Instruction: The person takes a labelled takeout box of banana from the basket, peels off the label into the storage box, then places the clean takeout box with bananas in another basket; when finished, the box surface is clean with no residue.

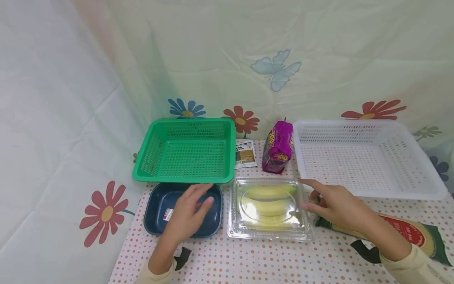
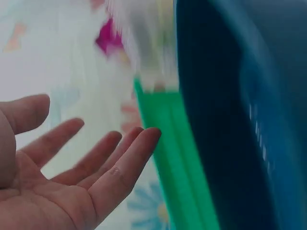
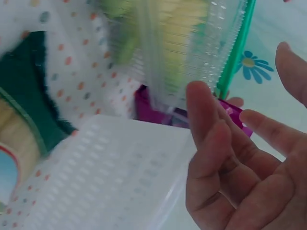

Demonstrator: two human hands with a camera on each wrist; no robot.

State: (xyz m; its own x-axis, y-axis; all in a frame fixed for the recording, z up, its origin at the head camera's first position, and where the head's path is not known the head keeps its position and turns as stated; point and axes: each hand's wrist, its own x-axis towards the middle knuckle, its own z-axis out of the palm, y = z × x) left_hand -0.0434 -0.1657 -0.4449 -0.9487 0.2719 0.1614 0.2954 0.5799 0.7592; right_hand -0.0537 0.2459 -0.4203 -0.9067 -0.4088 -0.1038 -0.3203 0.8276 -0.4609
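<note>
A clear lidded plastic box (image 1: 235,230) with yellow bananas (image 1: 266,207) inside sits at mid-table. My right hand (image 1: 335,205) is at the box's right side, index finger and thumb stretched toward its edge, nothing in its grasp. In the right wrist view, that hand's (image 3: 244,177) fingers are partly bent and apart, with the box behind them. Over the dark blue basin (image 1: 152,213), left of the box, my left hand (image 1: 186,215) hovers with relaxed fingers. The left wrist view shows its palm (image 2: 53,206) bare and the fingers spread beside the basin's blurred wall.
Behind the basin stands a green basket (image 1: 230,154), and a white basket (image 1: 354,165) stands at the back right. Between them are a small sachet (image 1: 245,154) and a purple packet (image 1: 278,148). A long pasta bag (image 1: 427,236) lies beneath the right forearm.
</note>
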